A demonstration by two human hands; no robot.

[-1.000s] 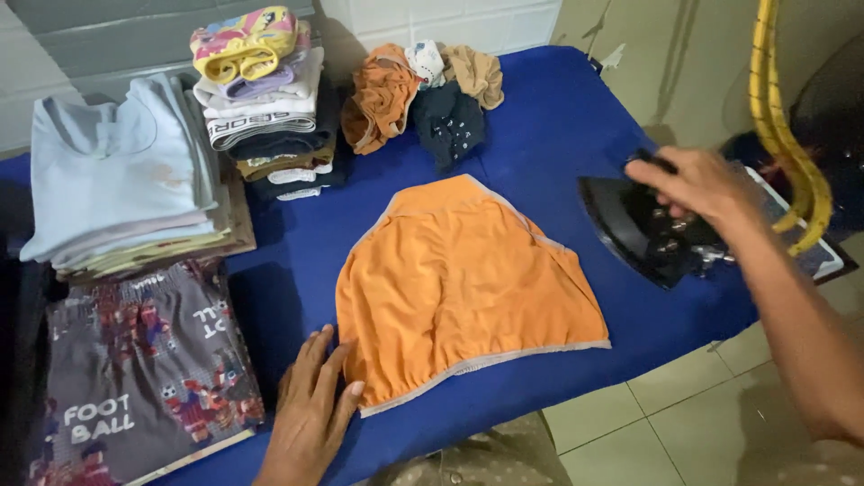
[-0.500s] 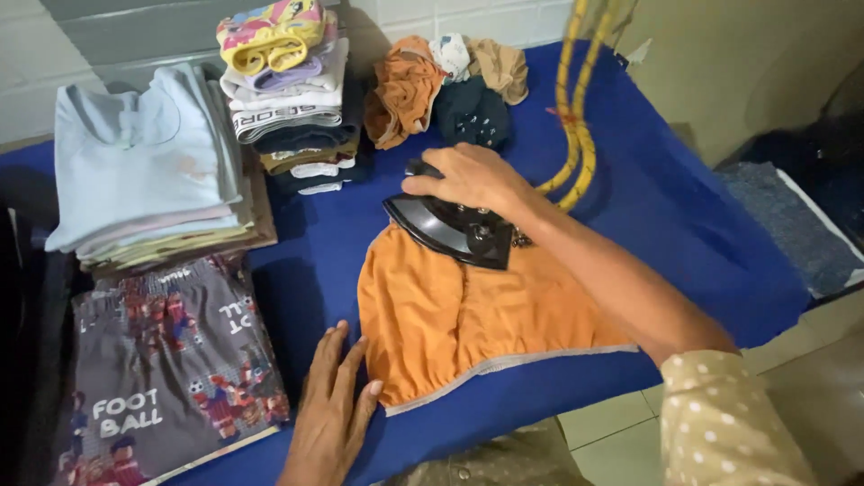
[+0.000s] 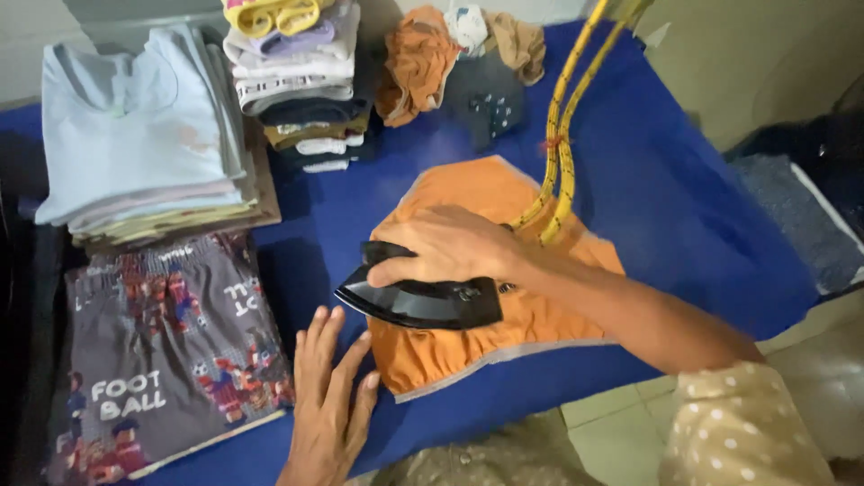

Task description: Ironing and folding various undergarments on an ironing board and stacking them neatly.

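An orange garment [image 3: 549, 324] lies flat on the blue-covered ironing surface [image 3: 666, 207]. My right hand [image 3: 450, 247] grips the handle of a black iron [image 3: 423, 301], which rests on the garment's left part. A yellow cord [image 3: 558, 153] runs from the iron up and away to the back. My left hand [image 3: 328, 396] lies flat, fingers spread, on the blue cover just left of the garment's lower corner, close to the iron's tip.
A grey printed garment [image 3: 162, 360] lies folded at the left. Behind it stand a stack of pale blue folded clothes [image 3: 144, 135] and a taller mixed stack [image 3: 297, 81]. Crumpled orange and dark clothes [image 3: 459, 63] sit at the back. The tiled floor [image 3: 621, 432] shows at the lower right.
My right hand brought the iron from the right side onto the orange garment and slid it toward its left edge. My left hand stayed flat near the garment's corner.
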